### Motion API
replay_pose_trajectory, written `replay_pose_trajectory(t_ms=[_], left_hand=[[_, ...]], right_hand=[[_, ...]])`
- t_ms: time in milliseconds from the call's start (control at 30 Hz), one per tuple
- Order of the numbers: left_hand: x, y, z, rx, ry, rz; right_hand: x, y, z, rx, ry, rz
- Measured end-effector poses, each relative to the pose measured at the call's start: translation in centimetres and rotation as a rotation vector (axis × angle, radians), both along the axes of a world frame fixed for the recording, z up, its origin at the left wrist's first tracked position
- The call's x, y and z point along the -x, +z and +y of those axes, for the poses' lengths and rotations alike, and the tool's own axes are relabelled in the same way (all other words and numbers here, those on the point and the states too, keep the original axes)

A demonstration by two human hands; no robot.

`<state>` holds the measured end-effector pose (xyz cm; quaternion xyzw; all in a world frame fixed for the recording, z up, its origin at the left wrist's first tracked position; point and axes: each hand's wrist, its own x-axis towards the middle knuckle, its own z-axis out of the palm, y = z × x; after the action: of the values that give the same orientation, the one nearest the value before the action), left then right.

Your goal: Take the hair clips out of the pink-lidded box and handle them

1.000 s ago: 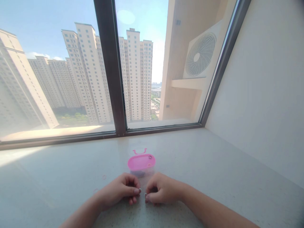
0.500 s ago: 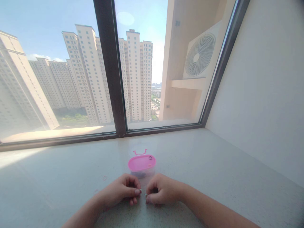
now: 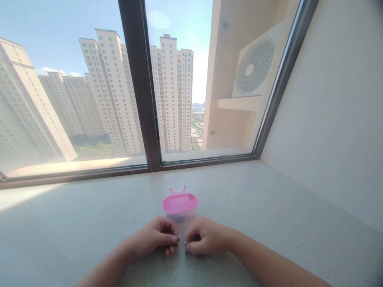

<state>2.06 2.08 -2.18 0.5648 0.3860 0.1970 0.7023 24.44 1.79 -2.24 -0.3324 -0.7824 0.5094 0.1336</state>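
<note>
My left hand (image 3: pixel 160 237) is closed in a pinch, thumb against forefinger, on a small pale ring-like piece (image 3: pixel 178 238). Facing it across a narrow gap, my right hand (image 3: pixel 206 238) pinches another small pale piece (image 3: pixel 185 244), mostly covered by the fingertips. Just beyond both hands stands a clear oval box with a pink lid (image 3: pixel 176 204); something dark shows inside it. On the lid lie a dark ring (image 3: pixel 190 197) and a small orange-pink ring (image 3: pixel 189 207).
A pink handle (image 3: pixel 178 191) lies behind the box on the pale speckled sill (image 3: pixel 74 227). Left of the box is a thin pink ring (image 3: pixel 133 221), with another faint one nearer my left forearm. A dark-framed window (image 3: pixel 152 163) closes the back; a white wall (image 3: pixel 335 119) rises at right.
The view has shifted very slightly. Both hands keep their pinches almost in place, and the box and rings stay where they were on the sill.
</note>
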Motion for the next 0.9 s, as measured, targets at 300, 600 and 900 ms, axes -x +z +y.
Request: replay_pose_trajectory(t_ms=[300,600,900], left_hand=[[-0.07,0.00,0.05,0.004,0.010,-0.004],[-0.10,0.02,-0.06,0.002,0.005,-0.005],[-0.08,-0.09,-0.02,0.009,0.010,0.001]], right_hand=[[0.05,0.09,-0.09,-0.008,-0.004,-0.005],[0.05,0.19,-0.15,0.001,-0.010,-0.010],[0.00,0.02,-0.03,0.008,0.003,0.002]])
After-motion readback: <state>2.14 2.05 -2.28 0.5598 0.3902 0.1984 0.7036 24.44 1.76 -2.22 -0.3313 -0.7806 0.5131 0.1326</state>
